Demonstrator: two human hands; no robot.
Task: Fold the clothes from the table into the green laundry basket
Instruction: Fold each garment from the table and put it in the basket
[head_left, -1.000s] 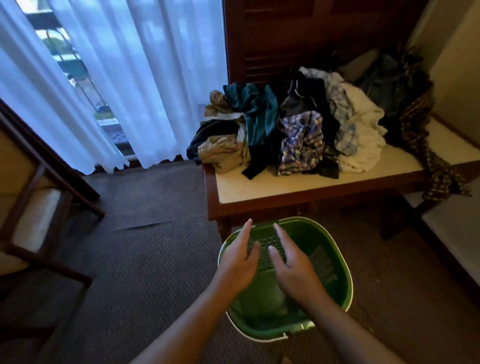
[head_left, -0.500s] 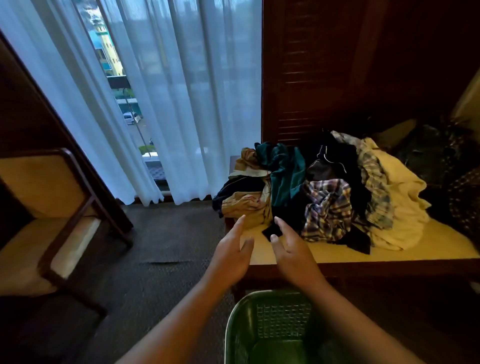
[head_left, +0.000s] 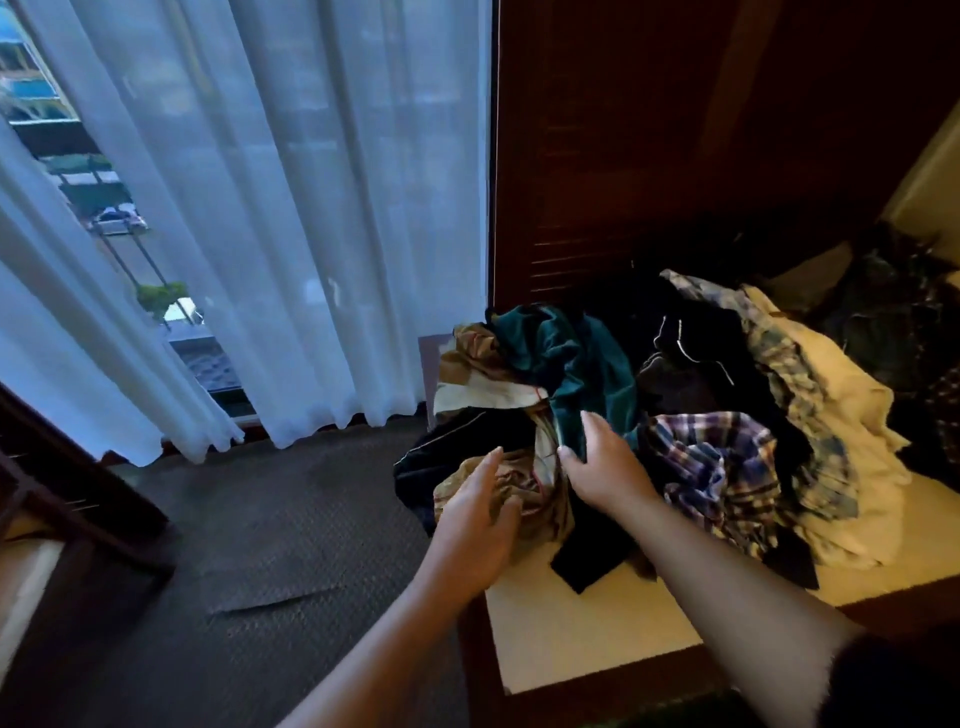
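Crumpled clothes heap on the cream-topped wooden desk fades into shadow at frame right. Left grip is released over tan cloth; right grip is released, touching teal garment.

Heap of crumpled clothes on cream-topped table, teal, plaid, tan, cream garments tangled

A pile of clothes lies on the table, heaped toward its back and spilling over its left edge. Behind the table stands a wall panel. A curtain hangs behind and left of the table, and a chair stands well to its left. Above the table's left end, the left hand and the right hand reach the pile side by side.
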